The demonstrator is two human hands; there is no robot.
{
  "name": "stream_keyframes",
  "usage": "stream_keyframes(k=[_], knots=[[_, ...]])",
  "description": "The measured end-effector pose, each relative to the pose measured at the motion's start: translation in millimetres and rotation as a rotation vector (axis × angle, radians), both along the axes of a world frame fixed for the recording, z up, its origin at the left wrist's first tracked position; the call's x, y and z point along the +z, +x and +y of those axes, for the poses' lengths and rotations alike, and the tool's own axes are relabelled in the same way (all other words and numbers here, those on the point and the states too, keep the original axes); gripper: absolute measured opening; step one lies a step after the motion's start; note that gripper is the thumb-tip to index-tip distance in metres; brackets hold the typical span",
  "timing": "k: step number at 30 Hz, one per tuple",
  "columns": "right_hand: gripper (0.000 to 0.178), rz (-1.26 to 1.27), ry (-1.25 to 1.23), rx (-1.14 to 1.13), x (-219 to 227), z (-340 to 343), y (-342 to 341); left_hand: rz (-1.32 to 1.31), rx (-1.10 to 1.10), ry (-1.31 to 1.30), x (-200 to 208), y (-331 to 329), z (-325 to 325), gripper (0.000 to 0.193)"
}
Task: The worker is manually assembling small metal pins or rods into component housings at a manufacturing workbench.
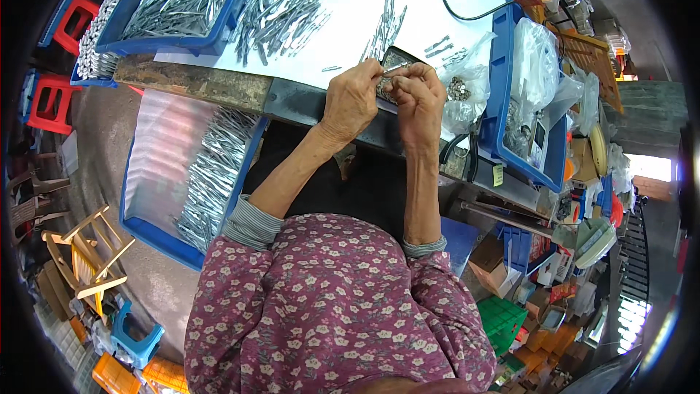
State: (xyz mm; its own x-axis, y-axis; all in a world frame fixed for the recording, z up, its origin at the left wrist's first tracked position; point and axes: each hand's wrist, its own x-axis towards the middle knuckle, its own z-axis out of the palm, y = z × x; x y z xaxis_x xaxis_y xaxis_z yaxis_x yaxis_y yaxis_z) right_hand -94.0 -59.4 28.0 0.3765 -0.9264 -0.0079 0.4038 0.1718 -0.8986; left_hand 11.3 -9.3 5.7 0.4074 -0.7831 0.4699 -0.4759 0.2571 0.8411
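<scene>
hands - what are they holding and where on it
Both the left hand and right hand pinch a thin metal piece by its near end, fingertips together.

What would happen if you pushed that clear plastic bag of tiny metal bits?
The clear bag looks thin and crumpled, so it would probably flop and sag. The small metal pieces inside likely make it heavy for its size, and they might spill.

Slim silver metal piece (pixel 394 68), lying roughly level, pinched between the fingertips of both hands, held just above a small dark tray (pixel 397 56) of tiny metal parts, the tray tilted at the tabletop's near edge, partly hidden behind the hands
</scene>
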Motion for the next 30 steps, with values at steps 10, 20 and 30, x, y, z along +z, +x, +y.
stream_keyframes(k=[10,20,30], knots=[[0.011,0.418,-0.315,-0.132,7,-8,-19,0.706,-0.302,0.241,-4,7,0,0.01],[0.014,1.003,-0.663,-0.411,-9,-33,-55,0.734,-0.294,0.289,-1,8,4,0.01],[0.015,1.382,-0.72,-0.444,-16,-54,-99,0.588,-0.25,0.29,-4,6,3,0.012]])
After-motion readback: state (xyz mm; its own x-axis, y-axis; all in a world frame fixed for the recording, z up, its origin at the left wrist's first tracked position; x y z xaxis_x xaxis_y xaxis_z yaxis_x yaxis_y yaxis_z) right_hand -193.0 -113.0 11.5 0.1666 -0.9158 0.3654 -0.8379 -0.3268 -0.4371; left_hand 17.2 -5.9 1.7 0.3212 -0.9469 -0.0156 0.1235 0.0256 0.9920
